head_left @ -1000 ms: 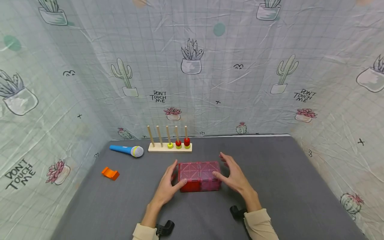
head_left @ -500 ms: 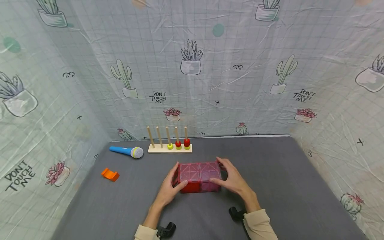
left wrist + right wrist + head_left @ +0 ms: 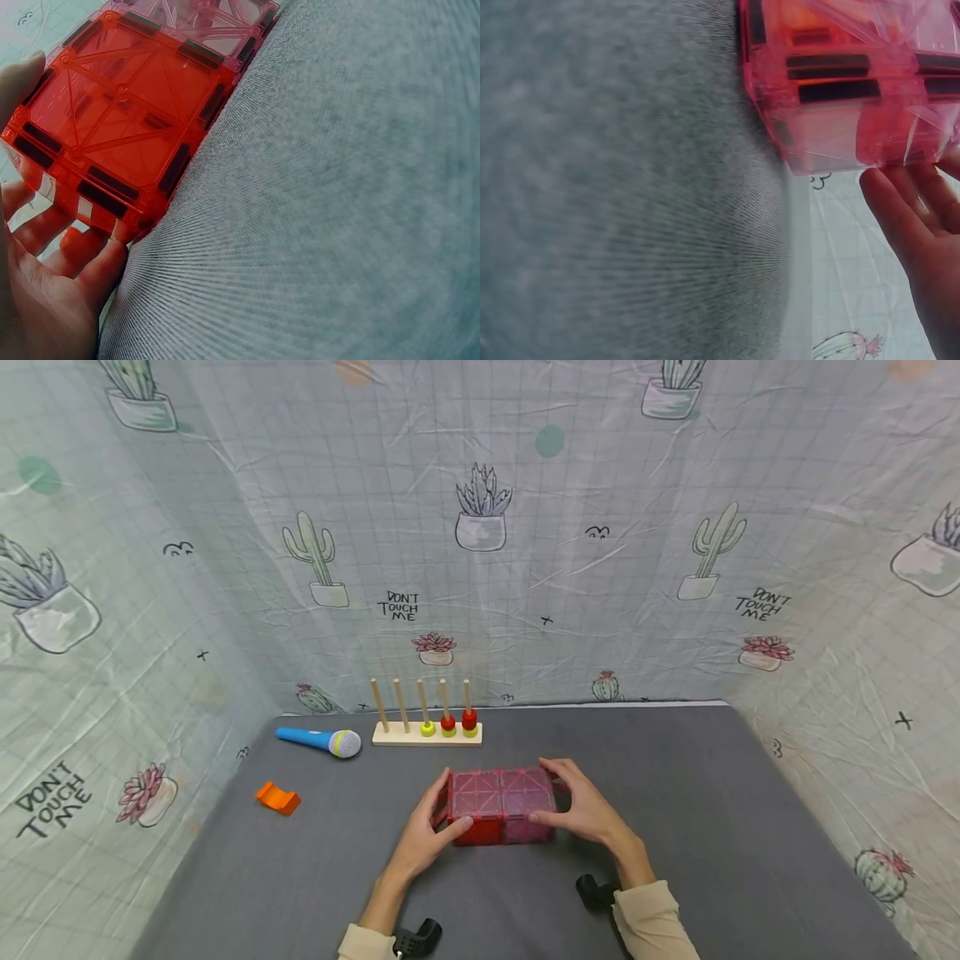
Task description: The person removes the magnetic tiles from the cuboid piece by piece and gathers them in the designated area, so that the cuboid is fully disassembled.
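Note:
A box built of translucent magnetic tiles (image 3: 501, 802) rests on the dark table in front of me, its left half red and its right half pink. My left hand (image 3: 420, 842) holds its left end, thumb at the front upper edge and fingers along the side. At the other end my right hand (image 3: 588, 810) grips the pink half the same way. In the left wrist view the red tile (image 3: 124, 97) shows dark magnet strips along its edges, with the left fingers (image 3: 71, 251) against the end face. From the right wrist, right fingertips touch the pink end (image 3: 829, 135).
Behind the box stands a wooden peg board (image 3: 427, 738) with red and yellow-green rings on some pegs. A blue toy microphone (image 3: 318, 741) lies left of it. Nearer me at the left is a small orange curved block (image 3: 278, 798). A printed cloth (image 3: 480, 610) walls the back and sides.
Both hands have closed in on the ends of the magnetic tile box, the right moving left to reach it. Over the last half second they stay nearly still; the view shifts slightly.

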The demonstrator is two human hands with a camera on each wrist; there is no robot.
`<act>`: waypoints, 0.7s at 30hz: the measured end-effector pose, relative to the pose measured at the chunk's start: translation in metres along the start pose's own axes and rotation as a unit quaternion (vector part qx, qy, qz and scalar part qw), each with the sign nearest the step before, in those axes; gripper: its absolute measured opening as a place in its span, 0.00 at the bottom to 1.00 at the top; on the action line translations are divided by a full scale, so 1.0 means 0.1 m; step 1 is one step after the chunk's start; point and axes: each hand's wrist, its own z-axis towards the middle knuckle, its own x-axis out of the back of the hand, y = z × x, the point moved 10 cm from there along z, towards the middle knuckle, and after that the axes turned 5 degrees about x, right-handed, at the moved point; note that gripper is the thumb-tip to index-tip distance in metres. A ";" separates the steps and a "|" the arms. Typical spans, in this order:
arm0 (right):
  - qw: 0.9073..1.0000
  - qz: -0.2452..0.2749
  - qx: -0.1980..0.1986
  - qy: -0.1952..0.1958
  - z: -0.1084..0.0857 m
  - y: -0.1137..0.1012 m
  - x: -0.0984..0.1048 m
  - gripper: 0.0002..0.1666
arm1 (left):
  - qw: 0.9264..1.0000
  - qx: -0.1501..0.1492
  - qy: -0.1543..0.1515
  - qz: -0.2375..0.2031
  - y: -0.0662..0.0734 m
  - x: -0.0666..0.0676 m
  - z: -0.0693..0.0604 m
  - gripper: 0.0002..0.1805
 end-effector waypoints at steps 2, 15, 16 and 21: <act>1.000 0.007 -0.001 -0.005 0.00 0.01 0.00 0.53 | 1.000 -0.003 0.000 0.002 0.00 0.00 0.00 0.47; 0.999 0.028 0.018 0.001 0.03 0.02 0.01 0.48 | 1.000 0.005 0.004 0.001 -0.01 0.00 0.00 0.48; 0.999 0.026 0.020 0.002 0.03 0.02 0.01 0.48 | 1.000 0.005 0.005 0.001 -0.01 0.00 0.00 0.48; 0.999 0.031 0.025 -0.002 0.05 0.03 0.02 0.46 | 1.000 0.013 0.005 -0.006 -0.03 0.01 0.00 0.47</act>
